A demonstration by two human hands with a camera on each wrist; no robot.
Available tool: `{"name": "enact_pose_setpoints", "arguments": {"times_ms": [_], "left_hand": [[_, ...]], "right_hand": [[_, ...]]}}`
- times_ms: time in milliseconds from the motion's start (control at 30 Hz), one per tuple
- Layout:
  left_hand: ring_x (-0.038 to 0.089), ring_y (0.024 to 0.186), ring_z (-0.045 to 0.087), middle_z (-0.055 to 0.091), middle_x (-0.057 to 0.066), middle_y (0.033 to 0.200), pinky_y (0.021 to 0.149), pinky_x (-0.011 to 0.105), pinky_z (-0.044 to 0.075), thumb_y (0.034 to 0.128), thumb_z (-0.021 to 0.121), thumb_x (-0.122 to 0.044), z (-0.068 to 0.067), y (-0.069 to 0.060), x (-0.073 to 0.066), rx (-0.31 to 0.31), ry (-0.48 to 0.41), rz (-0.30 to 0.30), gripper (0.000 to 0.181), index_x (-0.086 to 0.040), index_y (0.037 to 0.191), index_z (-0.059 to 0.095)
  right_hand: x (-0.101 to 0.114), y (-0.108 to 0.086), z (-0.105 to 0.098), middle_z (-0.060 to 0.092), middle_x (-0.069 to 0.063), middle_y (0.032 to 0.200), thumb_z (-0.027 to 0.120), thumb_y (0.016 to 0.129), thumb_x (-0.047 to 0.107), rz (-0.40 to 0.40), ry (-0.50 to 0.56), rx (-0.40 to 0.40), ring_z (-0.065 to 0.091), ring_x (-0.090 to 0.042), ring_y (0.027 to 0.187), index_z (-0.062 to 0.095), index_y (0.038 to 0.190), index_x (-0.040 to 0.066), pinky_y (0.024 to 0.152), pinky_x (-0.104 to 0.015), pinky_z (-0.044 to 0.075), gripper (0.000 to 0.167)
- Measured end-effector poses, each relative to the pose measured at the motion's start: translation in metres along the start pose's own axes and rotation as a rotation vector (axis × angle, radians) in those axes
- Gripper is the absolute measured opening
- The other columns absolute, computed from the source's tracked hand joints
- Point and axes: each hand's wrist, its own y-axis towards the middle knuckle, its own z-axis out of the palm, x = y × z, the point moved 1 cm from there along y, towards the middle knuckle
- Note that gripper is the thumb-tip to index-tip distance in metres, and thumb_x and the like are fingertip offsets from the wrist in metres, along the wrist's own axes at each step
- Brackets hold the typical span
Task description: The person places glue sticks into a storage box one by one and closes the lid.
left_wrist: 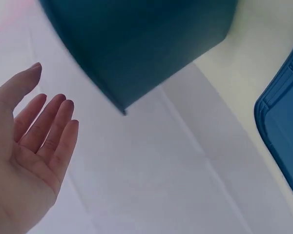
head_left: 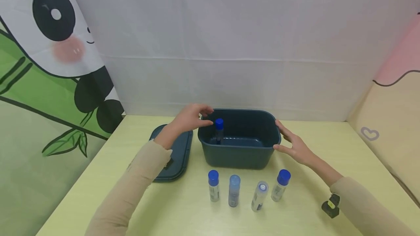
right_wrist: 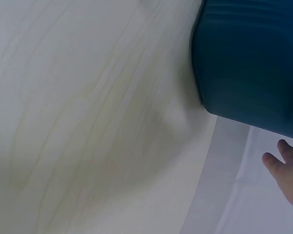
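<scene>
A dark teal bin (head_left: 236,156) stands on the table, with one blue-capped bottle (head_left: 219,130) upright inside at its left end. The left hand (head_left: 193,116) is at the bin's left rim, fingers parted and holding nothing; in the left wrist view that hand (left_wrist: 39,146) is beside the bin (left_wrist: 151,44), not touching it. At the right rim, the right hand (head_left: 293,146) touches the bin with thumb and fingers spread. The right wrist view shows part of this hand (right_wrist: 288,168) by the edge of the bin (right_wrist: 249,63).
Several small bottles stand in front of the bin, among them a blue-capped one (head_left: 214,186), a light blue one (head_left: 234,191), and a white-topped one (head_left: 259,196). A teal lid (head_left: 178,156) lies left of the bin. White cloth (head_left: 236,83) hangs behind.
</scene>
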Motion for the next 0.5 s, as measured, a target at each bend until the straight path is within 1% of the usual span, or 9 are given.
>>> {"name": "enact_pose_setpoints", "arguments": {"times_ms": [100, 200, 300, 367, 500], "left_hand": [[0.019, 0.095, 0.059, 0.062, 0.007, 0.11, 0.082, 0.036, 0.049, 0.081, 0.069, -0.025, -0.006, -0.019, -0.007, -0.002, -0.03, 0.056, 0.036, -0.007, 0.112, 0.062], [0.018, 0.094, 0.059, 0.063, 0.004, 0.109, 0.079, 0.033, 0.05, 0.081, 0.069, -0.024, -0.006, -0.04, -0.014, 0.017, -0.089, 0.078, 0.034, -0.009, 0.111, 0.063], [0.017, 0.093, 0.06, 0.064, 0.001, 0.106, 0.075, 0.03, 0.05, 0.0806, 0.069, -0.023, -0.001, -0.059, -0.019, 0.034, -0.15, 0.088, 0.033, -0.01, 0.11, 0.064], [0.015, 0.092, 0.06, 0.064, 0.001, 0.105, 0.074, 0.029, 0.05, 0.0802, 0.07, -0.024, 0.006, -0.071, -0.019, 0.045, -0.191, 0.093, 0.033, -0.011, 0.11, 0.064], [0.011, 0.094, 0.059, 0.064, 0.0, 0.107, 0.077, 0.031, 0.051, 0.0804, 0.069, -0.024, 0.02, -0.089, -0.021, 0.092, -0.291, 0.096, 0.033, -0.013, 0.111, 0.063]], "right_hand": [[0.0, 0.0, 0.0, 0.016, -0.021, 0.148, 0.064, 0.083, 0.014, 0.006, 0.008, 0.003, 0.025, -0.045, 0.129, 0.015, 0.146, 0.006, 0.099, -0.058, 0.027, 0.079], [0.002, 0.0, 0.0, 0.016, -0.021, 0.148, 0.063, 0.084, 0.016, 0.019, 0.021, 0.011, 0.025, -0.046, 0.128, 0.015, 0.146, 0.007, 0.1, -0.058, 0.026, 0.079], [0.003, 0.0, 0.0, 0.016, -0.022, 0.148, 0.062, 0.085, 0.016, 0.03, 0.031, 0.017, 0.024, -0.047, 0.128, 0.014, 0.146, 0.008, 0.099, -0.059, 0.026, 0.079], [0.003, 0.0, 0.0, 0.015, -0.021, 0.148, 0.062, 0.085, 0.016, 0.035, 0.033, 0.019, 0.024, -0.048, 0.128, 0.013, 0.146, 0.009, 0.1, -0.059, 0.026, 0.079], [0.001, 0.0, 0.0, 0.016, -0.022, 0.148, 0.062, 0.085, 0.017, 0.04, 0.027, 0.019, 0.025, -0.049, 0.127, 0.013, 0.146, 0.008, 0.099, -0.059, 0.026, 0.079]]}}
